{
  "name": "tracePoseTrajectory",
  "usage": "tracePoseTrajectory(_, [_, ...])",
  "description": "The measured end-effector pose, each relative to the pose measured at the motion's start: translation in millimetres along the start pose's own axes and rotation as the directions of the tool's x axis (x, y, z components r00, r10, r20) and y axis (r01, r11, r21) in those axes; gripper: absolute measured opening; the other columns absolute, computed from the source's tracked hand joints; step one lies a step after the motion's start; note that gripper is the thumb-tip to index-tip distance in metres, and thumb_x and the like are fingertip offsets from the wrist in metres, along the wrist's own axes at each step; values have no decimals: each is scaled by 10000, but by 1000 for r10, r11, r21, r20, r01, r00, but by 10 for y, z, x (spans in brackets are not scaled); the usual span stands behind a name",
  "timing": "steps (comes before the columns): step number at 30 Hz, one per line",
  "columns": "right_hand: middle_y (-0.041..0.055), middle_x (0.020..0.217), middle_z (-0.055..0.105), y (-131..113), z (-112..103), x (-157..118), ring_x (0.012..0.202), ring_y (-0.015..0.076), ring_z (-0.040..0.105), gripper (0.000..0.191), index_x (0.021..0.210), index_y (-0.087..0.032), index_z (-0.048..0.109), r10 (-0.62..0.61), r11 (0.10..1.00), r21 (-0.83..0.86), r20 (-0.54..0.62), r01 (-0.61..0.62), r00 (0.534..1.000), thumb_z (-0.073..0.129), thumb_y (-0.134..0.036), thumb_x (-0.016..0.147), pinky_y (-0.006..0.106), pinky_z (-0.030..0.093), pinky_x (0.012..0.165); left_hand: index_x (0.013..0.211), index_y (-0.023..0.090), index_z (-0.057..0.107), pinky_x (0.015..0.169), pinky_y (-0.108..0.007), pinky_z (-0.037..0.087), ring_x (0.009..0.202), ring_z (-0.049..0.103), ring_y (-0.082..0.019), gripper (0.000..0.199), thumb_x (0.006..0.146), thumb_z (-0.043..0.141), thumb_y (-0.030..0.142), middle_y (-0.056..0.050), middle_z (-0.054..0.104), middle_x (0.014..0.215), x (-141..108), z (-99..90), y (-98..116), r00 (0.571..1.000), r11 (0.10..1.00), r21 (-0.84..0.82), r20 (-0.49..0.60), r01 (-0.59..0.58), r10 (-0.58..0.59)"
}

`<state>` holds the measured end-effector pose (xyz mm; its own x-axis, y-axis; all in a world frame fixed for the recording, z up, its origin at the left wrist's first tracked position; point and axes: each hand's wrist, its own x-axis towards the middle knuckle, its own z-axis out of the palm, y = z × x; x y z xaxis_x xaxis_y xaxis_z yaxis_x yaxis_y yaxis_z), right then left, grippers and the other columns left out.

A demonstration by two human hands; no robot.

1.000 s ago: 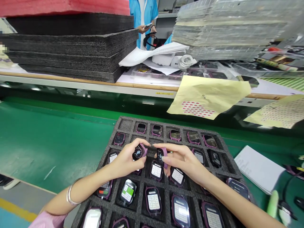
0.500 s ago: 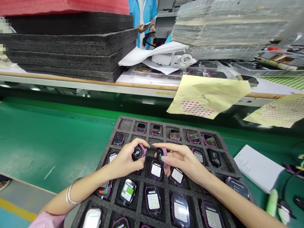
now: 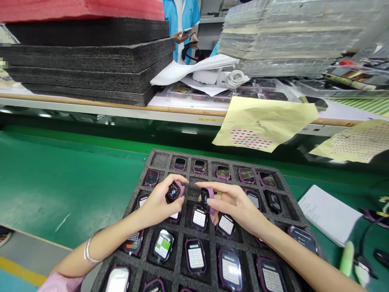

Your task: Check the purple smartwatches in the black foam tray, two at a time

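My left hand (image 3: 159,202) grips a purple-cased smartwatch body (image 3: 174,191) between thumb and fingers, its lit dark face turned toward me. In my right hand (image 3: 232,202) a second purple smartwatch body (image 3: 207,199) is pinched upright, its lit screen facing left. A small gap separates the two. Neither watch has a strap that I can see. Both hands hover over a black foam tray (image 3: 180,243) with square compartments. Most compartments hold watch bodies, such as one with a white list on screen (image 3: 195,256) and one with green blocks (image 3: 163,245).
A white notepad (image 3: 331,213) lies right of the tray on the green bench (image 3: 60,178). Behind runs a shelf with stacked black foam (image 3: 91,61), clear plastic trays (image 3: 282,36) and a coiled white cable (image 3: 235,79). Yellow paper (image 3: 264,121) hangs from its edge. A person in blue stands beyond.
My left hand has shifted slightly left and up with its watch, widening the gap to the other watch. My right hand stays almost in place.
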<state>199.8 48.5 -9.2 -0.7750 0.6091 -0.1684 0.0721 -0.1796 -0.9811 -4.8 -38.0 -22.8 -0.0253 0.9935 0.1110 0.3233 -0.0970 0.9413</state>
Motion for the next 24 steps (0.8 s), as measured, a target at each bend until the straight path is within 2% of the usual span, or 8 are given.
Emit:
tracePoseTrajectory(7, [-17, 571, 614, -24, -16, -11, 477, 122, 608, 405, 1185, -119, 641, -14, 1000, 7, -8, 14, 1000, 702, -295, 825, 223, 522, 499, 1007, 182, 531, 704, -232, 412, 736, 517, -125, 269, 754, 542, 94, 22, 547, 798, -9, -16, 20, 1000, 1000, 19, -24, -7, 7])
tracePoseTrajectory(12, [-9, 588, 629, -29, -16, -19, 500, 134, 625, 415, 1204, -123, 631, -29, 999, 31, 17, 28, 999, 698, -280, 825, 234, 531, 519, 1109, 185, 507, 679, -239, 412, 752, 522, -137, 339, 779, 557, 125, -1, 545, 853, -13, -9, -12, 998, 1000, -9, -60, -27, 26])
tracePoseTrajectory(17, [-13, 613, 619, -45, -28, -21, 473, 117, 614, 373, 1169, -134, 653, -31, 999, 36, 19, 30, 999, 704, -269, 824, 211, 511, 492, 1028, 180, 530, 673, -231, 411, 707, 507, -125, 281, 758, 536, 102, 20, 539, 791, -11, -15, -6, 999, 1000, -8, -32, -8, 8])
tracePoseTrajectory(21, [-3, 618, 632, -65, -34, -40, 484, 123, 622, 379, 1157, -133, 657, -35, 997, 74, 55, 31, 998, 711, -290, 816, 211, 507, 493, 1059, 182, 536, 670, -224, 406, 735, 510, -124, 329, 742, 541, 93, 9, 557, 862, -13, -28, 0, 996, 1000, 3, -82, -22, 22])
tracePoseTrajectory(24, [-7, 553, 633, -49, -40, -35, 480, 129, 626, 387, 1183, -123, 640, 8, 1000, 29, 58, -10, 998, 694, -280, 833, 209, 504, 502, 1029, 183, 536, 669, -219, 411, 706, 502, -114, 310, 739, 535, 71, 25, 546, 812, -16, -34, -6, 1000, 1000, -17, -24, -2, 2])
